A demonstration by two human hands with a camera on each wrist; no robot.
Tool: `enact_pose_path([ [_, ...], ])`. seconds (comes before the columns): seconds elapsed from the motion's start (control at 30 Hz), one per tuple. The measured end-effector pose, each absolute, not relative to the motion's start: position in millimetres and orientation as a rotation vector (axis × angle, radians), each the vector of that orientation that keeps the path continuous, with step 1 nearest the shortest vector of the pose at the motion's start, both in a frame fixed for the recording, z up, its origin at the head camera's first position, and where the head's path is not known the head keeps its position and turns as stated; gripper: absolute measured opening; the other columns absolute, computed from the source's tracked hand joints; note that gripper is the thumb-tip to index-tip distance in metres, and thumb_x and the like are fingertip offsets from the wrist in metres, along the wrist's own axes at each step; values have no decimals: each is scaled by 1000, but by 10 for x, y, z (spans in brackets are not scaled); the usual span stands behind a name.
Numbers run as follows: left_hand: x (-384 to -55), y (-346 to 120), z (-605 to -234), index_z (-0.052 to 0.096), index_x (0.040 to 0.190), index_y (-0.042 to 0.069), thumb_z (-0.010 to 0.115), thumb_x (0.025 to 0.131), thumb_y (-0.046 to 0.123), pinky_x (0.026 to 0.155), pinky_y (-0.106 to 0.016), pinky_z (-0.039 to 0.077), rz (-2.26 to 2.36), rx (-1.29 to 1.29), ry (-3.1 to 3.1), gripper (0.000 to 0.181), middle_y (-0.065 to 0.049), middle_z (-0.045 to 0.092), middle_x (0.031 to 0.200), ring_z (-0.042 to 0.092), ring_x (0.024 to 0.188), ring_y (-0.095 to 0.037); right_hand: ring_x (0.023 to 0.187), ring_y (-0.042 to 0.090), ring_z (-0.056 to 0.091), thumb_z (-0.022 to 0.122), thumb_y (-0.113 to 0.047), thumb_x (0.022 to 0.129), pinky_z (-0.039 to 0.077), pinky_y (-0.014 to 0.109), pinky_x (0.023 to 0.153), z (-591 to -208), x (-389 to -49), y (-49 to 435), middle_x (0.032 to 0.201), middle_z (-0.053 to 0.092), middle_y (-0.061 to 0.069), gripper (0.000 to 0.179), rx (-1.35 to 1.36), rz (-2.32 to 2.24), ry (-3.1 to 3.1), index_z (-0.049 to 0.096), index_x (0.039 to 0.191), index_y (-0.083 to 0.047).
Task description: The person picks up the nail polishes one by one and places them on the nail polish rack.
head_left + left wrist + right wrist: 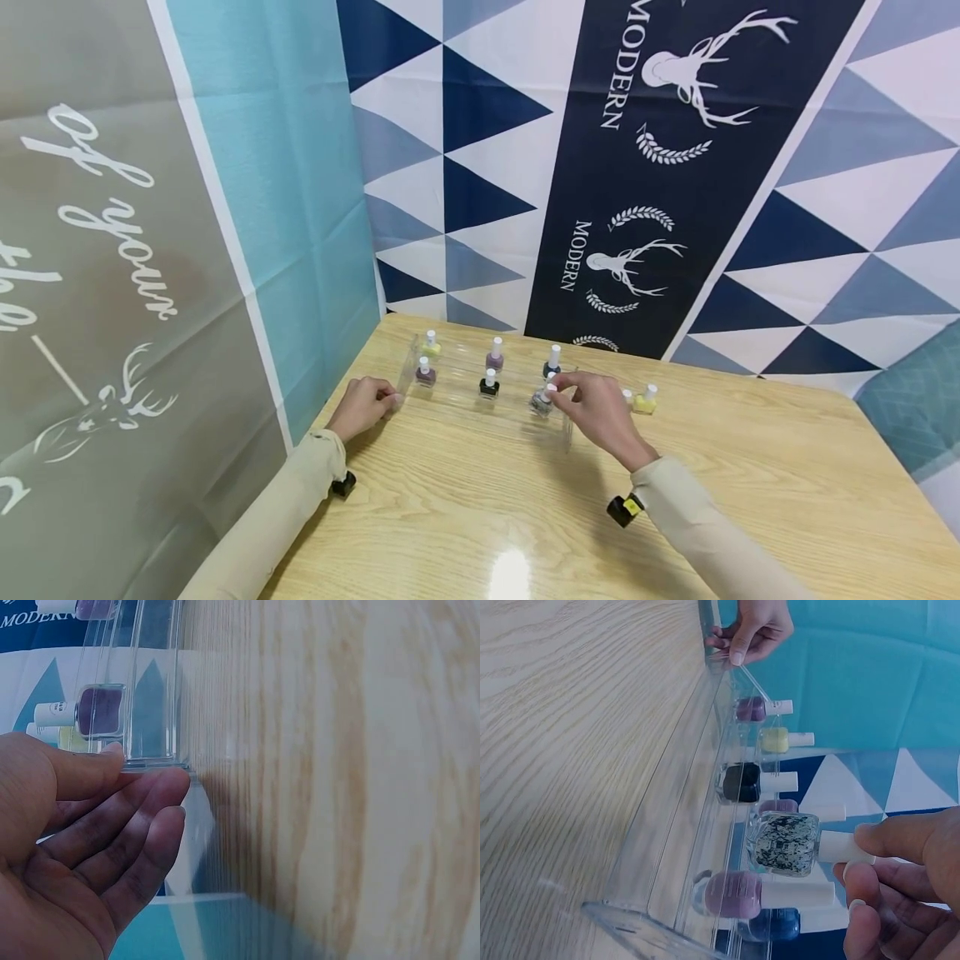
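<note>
A clear stepped display rack holds several small nail polish bottles with white caps. My left hand pinches the rack's left end panel between thumb and fingers, close beside a purple bottle. At the rack's right end, my right hand pinches the white cap of a nail polish bottle with black-and-white speckles. That bottle is over the rack, near a pinkish-mauve bottle and a dark blue bottle. A black bottle stands mid-rack in the front row.
Behind the front row stand a yellow bottle and a mauve bottle. Right of the rack, another yellow bottle sits on the wooden table, beside a white cap partly hidden by my right hand. Patterned curtains border the table.
</note>
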State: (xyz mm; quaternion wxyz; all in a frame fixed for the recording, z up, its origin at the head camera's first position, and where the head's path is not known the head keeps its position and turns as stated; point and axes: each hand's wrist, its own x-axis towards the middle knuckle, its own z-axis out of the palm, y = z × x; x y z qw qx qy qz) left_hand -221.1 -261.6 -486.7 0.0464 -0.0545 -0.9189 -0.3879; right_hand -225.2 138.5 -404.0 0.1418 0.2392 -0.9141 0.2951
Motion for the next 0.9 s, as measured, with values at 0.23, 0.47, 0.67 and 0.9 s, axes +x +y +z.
enact_pose_path([
  [0.23,-2187,-2617,-4884,77,83,8,69,101,15,56,-33,46,-1186,-140,-2810,21,-2,67,66,61,58,-17,61,3,59,77,-24,95,48,27,56,-4027,-2265,1276,95,78,0,15,724,851,-2648,80,100,-10],
  [0.47,-2183,-2606,-4877,76,83,9,69,101,16,55,-33,45,-1190,-146,-2810,21,-2,66,65,60,57,-17,59,3,60,75,-22,97,49,27,55,-4022,-2292,1163,94,77,0,12,766,881,-2648,79,98,-12],
  [0.67,-2200,-2604,-4855,77,83,9,68,102,16,58,-34,47,-1184,-139,-2812,22,-2,67,66,61,58,-17,61,2,60,77,-21,95,49,28,58,-4025,-2322,1061,93,78,-1,9,777,891,-2630,80,97,-12],
  [0.9,-2211,-2605,-4851,77,83,9,68,102,15,58,-33,47,-1167,-135,-2821,21,-2,67,66,61,58,-17,56,1,58,77,-18,95,52,35,63,-4053,-2338,946,94,78,0,7,832,915,-2601,80,97,-12],
])
